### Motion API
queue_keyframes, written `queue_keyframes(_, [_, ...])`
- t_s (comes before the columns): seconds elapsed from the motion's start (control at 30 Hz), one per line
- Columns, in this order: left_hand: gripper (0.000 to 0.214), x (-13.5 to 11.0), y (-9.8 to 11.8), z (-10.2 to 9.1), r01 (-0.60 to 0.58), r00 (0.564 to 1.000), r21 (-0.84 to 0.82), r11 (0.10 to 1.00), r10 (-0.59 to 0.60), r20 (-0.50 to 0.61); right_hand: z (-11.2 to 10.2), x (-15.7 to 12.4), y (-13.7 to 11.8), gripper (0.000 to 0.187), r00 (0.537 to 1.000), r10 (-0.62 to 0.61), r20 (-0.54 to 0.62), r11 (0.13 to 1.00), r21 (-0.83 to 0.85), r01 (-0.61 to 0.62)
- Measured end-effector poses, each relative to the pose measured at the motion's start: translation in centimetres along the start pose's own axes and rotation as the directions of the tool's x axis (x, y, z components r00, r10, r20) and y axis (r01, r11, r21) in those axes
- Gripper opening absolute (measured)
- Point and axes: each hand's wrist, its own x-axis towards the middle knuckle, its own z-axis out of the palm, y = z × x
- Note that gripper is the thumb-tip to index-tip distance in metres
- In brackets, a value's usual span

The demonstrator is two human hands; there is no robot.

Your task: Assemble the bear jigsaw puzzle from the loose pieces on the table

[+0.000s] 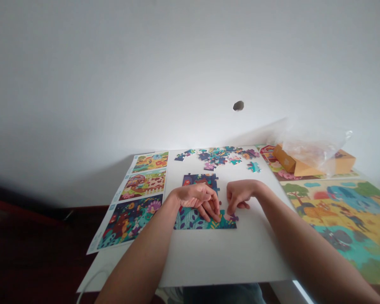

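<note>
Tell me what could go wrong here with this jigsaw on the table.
1. The left hand rests on the half-built puzzle; a push might split its joined pieces.
2. The right hand fingers a small piece at the puzzle's lower right edge; forced in wrongly, it could bend.
3. The loose pieces lie heaped beyond both hands; a reaching arm might scatter them.

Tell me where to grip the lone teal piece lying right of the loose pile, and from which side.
Pinch the teal piece across two opposite edges, coming straight down from above. It lies flat on the white board, clear of the loose pile, so there is probably room for fingertips all round; its near edge faces the right hand.
</note>
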Motion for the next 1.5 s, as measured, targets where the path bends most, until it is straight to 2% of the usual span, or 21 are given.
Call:
queue_keyframes(0.47, [0.048, -0.1, 0.2, 0.1, 0.022, 1.0, -0.011, 1.0, -0.022, 0.008, 0.0, 0.5, 1.0, 0.048, 0.997, -0.049, -0.055, 0.998, -0.039, 0.047])
queue_keyframes(0.6, [0.047, -0.1, 0.3, 0.2, 0.023, 1.0, -0.015, 1.0, -0.023, 0.005, 0.1, 0.6, 1.1, 0.045, 0.996, -0.06, -0.073, 0.997, -0.045, 0.057])
queue_keyframes(0.8, [0.049, -0.2, 0.4, 0.3, 0.016, 1.0, -0.018, 1.0, -0.016, 0.009, 0.2, 0.4, 0.8, 0.045, 0.995, -0.094, -0.034, 0.996, -0.006, 0.094])
queue_keyframes(0.93, [0.047, -0.4, 0.4, 0.1, 0.008, 0.999, -0.019, 1.0, -0.008, 0.041, 0.3, 0.4, 0.6, 0.042, 0.997, -0.075, -0.017, 0.997, -0.007, 0.075])
queue_keyframes(1.07, [0.044, -0.4, 0.4, 0.0, 0.041, 0.998, -0.008, 0.999, -0.041, 0.039, 0.5, 0.4, 0.3, 0.041, 0.991, -0.129, -0.048, 0.991, 0.022, 0.13])
queue_keyframes(1.2, [0.04, -0.3, 0.4, 0.0, 0.04, 0.998, -0.005, 0.999, -0.04, 0.041, 0.7, 0.5, 0.0, 0.038, 0.992, -0.106, -0.063, 0.994, 0.0, 0.107])
queue_keyframes(1.33, [0.038, -0.3, 0.5, 0.2, 0.04, 0.998, -0.009, 0.999, -0.039, 0.039, 0.8, 0.7, -0.2, 0.035, 0.988, -0.138, -0.069, 0.99, 0.02, 0.14])
queue_keyframes(1.5, [0.043, -0.6, 0.7, 0.5, 0.015, 1.0, 0.003, 1.0, -0.015, 0.009, 1.0, 1.3, -0.1, 0.031, 0.992, -0.114, -0.044, 0.993, 0.022, 0.115])
